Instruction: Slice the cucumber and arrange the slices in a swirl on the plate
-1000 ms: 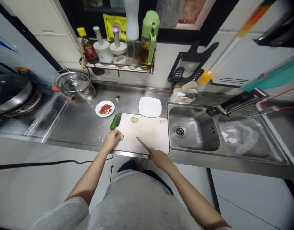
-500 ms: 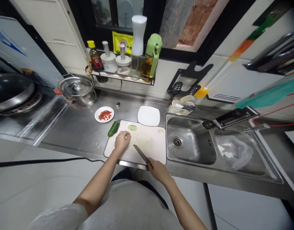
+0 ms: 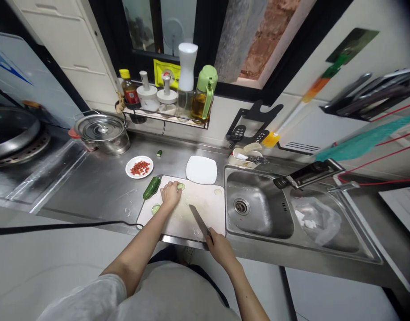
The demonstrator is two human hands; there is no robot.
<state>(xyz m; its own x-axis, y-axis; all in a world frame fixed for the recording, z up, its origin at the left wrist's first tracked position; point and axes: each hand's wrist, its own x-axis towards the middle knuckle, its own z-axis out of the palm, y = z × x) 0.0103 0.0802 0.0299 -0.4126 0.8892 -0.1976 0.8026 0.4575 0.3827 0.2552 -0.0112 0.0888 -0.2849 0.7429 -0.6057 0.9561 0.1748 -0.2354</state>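
My right hand (image 3: 221,248) grips the handle of a kitchen knife (image 3: 198,219), its blade pointing up and left over the white cutting board (image 3: 208,207). Near the board's back edge, my left hand (image 3: 170,195) has its fingers closed on a few cucumber slices (image 3: 180,186), which they partly hide. More pale green cucumber (image 3: 155,209) lies beside my left wrist. A cucumber piece (image 3: 151,187) rests across the board's left edge. One thin slice (image 3: 218,191) lies in the back right corner.
Behind the board are a white square plate (image 3: 201,170), a plate of chopped red pieces (image 3: 129,169) and a cucumber end (image 3: 159,153). A steel sink (image 3: 260,223) adjoins on the right. A lidded pot (image 3: 116,142) stands back left, near a seasoning rack (image 3: 178,117).
My left hand has moved towards the back of the board and onto the cucumber slices there, uncovering cucumber at the left. The knife stays in my right hand, nearly in place. The view has tilted slightly.
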